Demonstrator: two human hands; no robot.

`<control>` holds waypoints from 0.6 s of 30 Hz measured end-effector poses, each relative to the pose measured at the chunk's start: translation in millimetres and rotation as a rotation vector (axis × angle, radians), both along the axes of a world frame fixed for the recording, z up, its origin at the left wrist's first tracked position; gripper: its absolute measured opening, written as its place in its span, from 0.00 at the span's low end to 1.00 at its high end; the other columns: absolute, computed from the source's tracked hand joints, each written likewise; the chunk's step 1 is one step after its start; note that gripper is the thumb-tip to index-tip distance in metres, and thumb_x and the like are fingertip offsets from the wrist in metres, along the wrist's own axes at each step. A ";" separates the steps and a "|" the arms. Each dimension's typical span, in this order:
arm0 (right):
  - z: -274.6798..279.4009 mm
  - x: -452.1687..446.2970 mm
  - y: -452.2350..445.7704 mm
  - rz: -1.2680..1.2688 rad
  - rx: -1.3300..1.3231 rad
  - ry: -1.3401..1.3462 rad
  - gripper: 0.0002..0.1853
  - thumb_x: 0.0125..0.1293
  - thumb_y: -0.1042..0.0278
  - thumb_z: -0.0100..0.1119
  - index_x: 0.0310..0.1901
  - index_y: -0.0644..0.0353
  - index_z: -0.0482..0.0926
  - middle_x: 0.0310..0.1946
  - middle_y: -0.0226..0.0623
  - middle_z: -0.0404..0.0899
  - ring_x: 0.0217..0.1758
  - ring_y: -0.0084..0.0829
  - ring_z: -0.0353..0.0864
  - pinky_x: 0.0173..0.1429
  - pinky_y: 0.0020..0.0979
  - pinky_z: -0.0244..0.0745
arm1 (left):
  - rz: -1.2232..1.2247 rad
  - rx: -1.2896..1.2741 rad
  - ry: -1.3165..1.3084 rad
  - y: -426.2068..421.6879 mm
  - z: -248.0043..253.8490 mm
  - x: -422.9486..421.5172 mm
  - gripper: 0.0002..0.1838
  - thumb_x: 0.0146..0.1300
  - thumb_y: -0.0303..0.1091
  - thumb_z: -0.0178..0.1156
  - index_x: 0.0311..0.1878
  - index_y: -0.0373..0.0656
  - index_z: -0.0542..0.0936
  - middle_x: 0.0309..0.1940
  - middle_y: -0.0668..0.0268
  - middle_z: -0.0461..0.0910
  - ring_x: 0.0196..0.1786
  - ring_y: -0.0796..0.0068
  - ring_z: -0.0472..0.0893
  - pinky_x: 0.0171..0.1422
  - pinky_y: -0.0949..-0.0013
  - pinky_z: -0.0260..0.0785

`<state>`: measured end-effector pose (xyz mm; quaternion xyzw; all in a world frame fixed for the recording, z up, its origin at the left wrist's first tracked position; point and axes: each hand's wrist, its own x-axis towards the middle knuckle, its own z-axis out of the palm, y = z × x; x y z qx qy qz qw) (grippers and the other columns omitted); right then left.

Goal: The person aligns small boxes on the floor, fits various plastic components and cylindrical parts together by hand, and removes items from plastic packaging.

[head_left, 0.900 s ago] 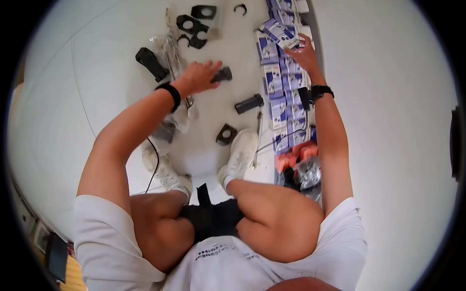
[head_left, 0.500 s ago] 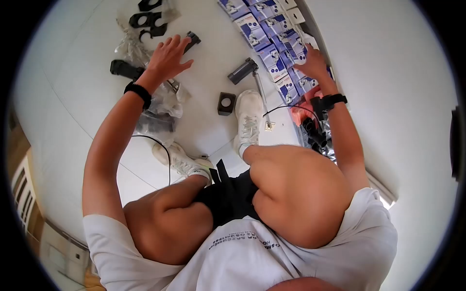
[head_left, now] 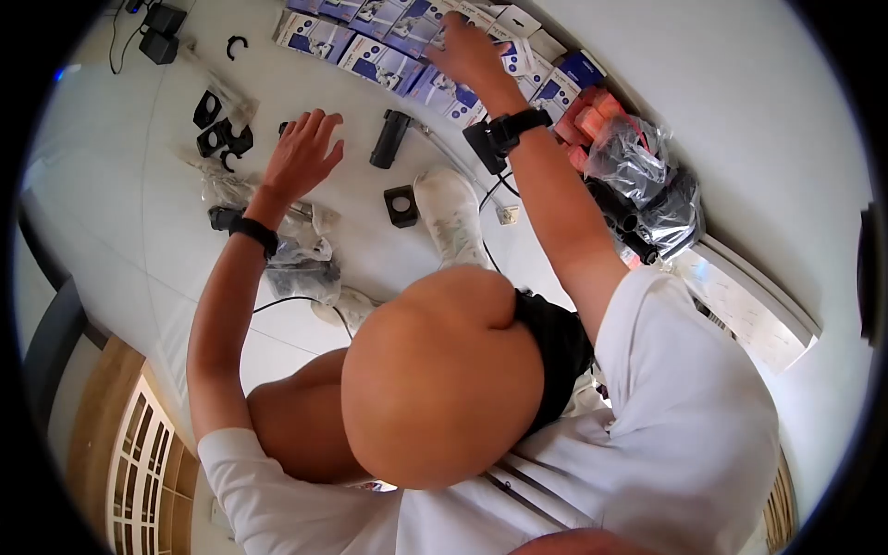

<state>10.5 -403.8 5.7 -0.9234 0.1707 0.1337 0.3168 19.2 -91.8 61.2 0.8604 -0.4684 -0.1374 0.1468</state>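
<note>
My left hand (head_left: pixel 303 155) hovers over the white floor with its fingers spread and nothing in them. A small dark part, mostly hidden, lies by its fingertips. Below its wrist are clear plastic bags (head_left: pixel 303 252) with dark parts inside. My right hand (head_left: pixel 467 57) reaches over rows of blue-and-white boxes (head_left: pixel 379 65), its fingers apart and touching or just above the box tops; I see no box gripped. Between my hands lie a dark cylinder (head_left: pixel 390 139), a thin metal rod (head_left: pixel 442 150) and a black square block with a round hole (head_left: pixel 400 205).
Black ring-shaped clamps (head_left: pixel 211 139) lie at the left. Red packages (head_left: pixel 592 116) and bagged black tubes (head_left: pixel 615 205) sit along the wall at right. My white shoe (head_left: pixel 449 217) stands beside the block. A thin black cable (head_left: pixel 287 301) crosses the floor.
The view has turned and shifted right. My right hand has moved farther along the boxes, away from my body. My left hand stays spread over the floor.
</note>
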 end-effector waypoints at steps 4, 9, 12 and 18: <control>33.1 -9.9 14.0 0.204 -0.193 0.078 0.32 0.55 0.59 0.69 0.61 0.59 0.71 0.56 0.55 0.77 0.65 0.54 0.73 0.64 0.81 0.52 | 0.202 -0.053 0.027 -22.9 14.9 5.1 0.19 0.62 0.33 0.61 0.55 0.43 0.71 0.46 0.59 0.73 0.51 0.58 0.75 0.55 0.55 0.69; 40.2 -21.1 -17.3 0.251 -0.350 0.001 0.43 0.49 0.53 0.76 0.66 0.56 0.67 0.73 0.52 0.57 0.75 0.61 0.56 0.63 0.77 0.61 | -0.091 0.172 -0.154 -7.5 20.7 47.7 0.29 0.56 0.31 0.64 0.63 0.44 0.70 0.51 0.62 0.72 0.56 0.60 0.75 0.55 0.57 0.74; 53.5 -11.0 -37.4 0.367 -0.457 0.228 0.55 0.41 0.48 0.81 0.71 0.52 0.62 0.79 0.52 0.45 0.79 0.66 0.46 0.64 0.75 0.63 | 0.039 0.178 -0.169 -9.9 12.6 101.0 0.27 0.58 0.28 0.61 0.63 0.42 0.70 0.55 0.58 0.72 0.59 0.56 0.74 0.62 0.55 0.71; 15.5 -25.4 -55.2 0.659 -0.589 0.388 0.62 0.37 0.45 0.83 0.72 0.61 0.58 0.76 0.57 0.52 0.74 0.78 0.48 0.66 0.74 0.61 | 0.327 0.233 -0.028 -45.8 25.1 128.5 0.18 0.62 0.35 0.56 0.54 0.39 0.76 0.53 0.47 0.79 0.58 0.50 0.78 0.63 0.50 0.70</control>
